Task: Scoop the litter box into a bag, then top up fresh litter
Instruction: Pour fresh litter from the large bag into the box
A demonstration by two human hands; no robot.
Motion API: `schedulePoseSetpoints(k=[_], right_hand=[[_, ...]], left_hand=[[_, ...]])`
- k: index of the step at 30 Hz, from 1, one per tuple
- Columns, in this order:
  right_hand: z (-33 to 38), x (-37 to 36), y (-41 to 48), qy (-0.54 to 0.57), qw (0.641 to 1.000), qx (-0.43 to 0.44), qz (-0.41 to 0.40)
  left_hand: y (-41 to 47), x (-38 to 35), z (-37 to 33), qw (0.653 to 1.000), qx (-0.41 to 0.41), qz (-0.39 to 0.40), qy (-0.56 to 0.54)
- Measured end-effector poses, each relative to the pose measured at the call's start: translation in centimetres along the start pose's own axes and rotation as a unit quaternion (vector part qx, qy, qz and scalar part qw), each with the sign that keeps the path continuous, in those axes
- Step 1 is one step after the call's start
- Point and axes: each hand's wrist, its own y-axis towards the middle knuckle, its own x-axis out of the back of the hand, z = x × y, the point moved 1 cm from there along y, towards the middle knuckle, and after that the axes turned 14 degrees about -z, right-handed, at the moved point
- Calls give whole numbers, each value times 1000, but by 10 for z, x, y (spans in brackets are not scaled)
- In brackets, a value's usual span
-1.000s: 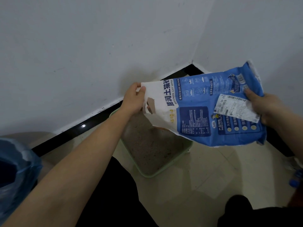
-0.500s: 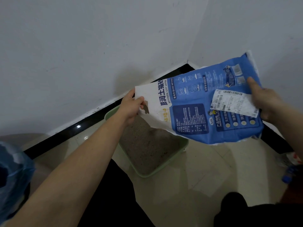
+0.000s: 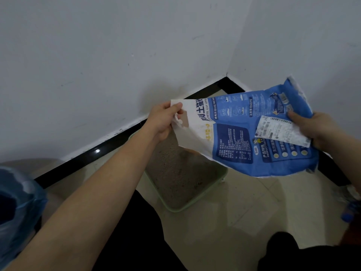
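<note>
Head view: the litter bag (image 3: pixel 244 137) is tipped on its side above the far end of the green litter box (image 3: pixel 187 204), left hand (image 3: pixel 162 120) pinching its white open end, right hand (image 3: pixel 316 132) gripping its blue bottom end. No grains are seen falling, so topping up is judged in hand and scooping apparently done. The litter box sits on pale floor tiles (image 3: pixel 244 212), white walls (image 3: pixel 97 65) and black skirting (image 3: pixel 82 157) meeting in a corner behind it, a blue plastic bag (image 3: pixel 17 202) well to its left.
</note>
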Motion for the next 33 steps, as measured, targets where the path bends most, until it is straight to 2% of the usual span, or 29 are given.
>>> schedulePoseSetpoints(k=[7,10,16,19,23,26,29,33], right_hand=[[8,-4,-3,-47,998,-24,31],[9,-3,1,-26,998,-39,47],[9,5,5,-16,999,-30,11],[9,6,9,-17,1000,-4,-16],[15,5,6,64,998,-14,-6],[25,1,2,76,997,21,-16],[28,-3,0,63,993,92,-40],[26,-7,-1,31,985,167,-24]], left_hand=[[-4,1,-6,999,3,27,-37],[-7,1,-3,999,-6,46,-24],[-8,2,1,984,-116,61,119],[-6,3,5,975,-130,62,171],[-2,7,11,973,-113,43,195],[-5,9,15,976,-80,31,202],[-3,12,22,980,-46,13,193],[3,21,31,983,-10,-9,185]])
